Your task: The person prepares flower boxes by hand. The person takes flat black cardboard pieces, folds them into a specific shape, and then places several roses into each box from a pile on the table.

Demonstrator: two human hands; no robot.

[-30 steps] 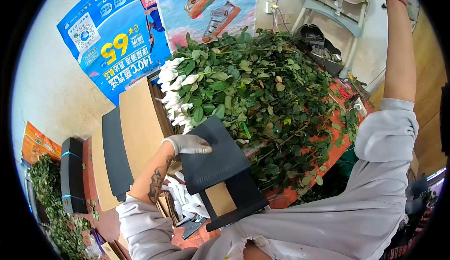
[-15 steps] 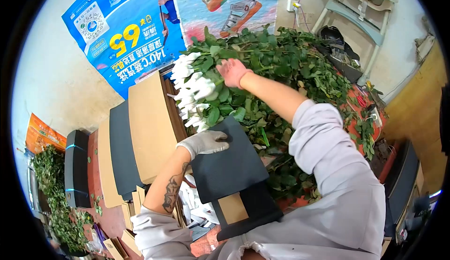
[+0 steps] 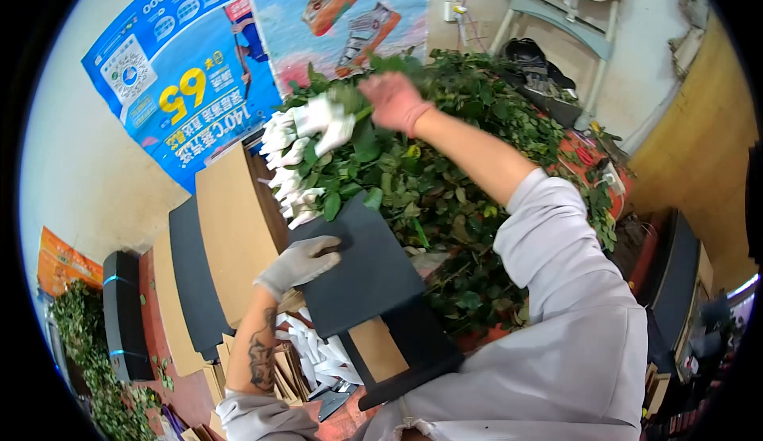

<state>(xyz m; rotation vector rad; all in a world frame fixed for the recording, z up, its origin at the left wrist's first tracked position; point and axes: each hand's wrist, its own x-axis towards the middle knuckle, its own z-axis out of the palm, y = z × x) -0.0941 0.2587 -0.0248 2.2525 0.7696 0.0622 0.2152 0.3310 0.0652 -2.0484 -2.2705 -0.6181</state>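
My left hand [image 3: 302,266], in a pale grey glove, lies on a black board [image 3: 362,270] with its fingers stretched over the top. My right hand [image 3: 392,106], in a pink glove, is closed round leafy flower stems [image 3: 362,111] above the green heap. The stems end in white-wrapped heads [image 3: 322,121], which are smeared by motion. More white-wrapped heads [image 3: 284,159] lie in a row just left of them. Below the black board is a black stand [image 3: 425,346] with a brown cardboard piece [image 3: 379,350] on it.
A large heap of leafy stems [image 3: 469,163] covers the table's far side. Cardboard sheets [image 3: 230,238] stand at left, by white sleeves [image 3: 318,353]. A high chair [image 3: 568,28] and a dark bag [image 3: 540,71] are at the back right.
My right hand has raised white-wrapped flower stems slightly off the heap. My left hand stays on the black board. The whole view has shifted, with the scene now farther left.
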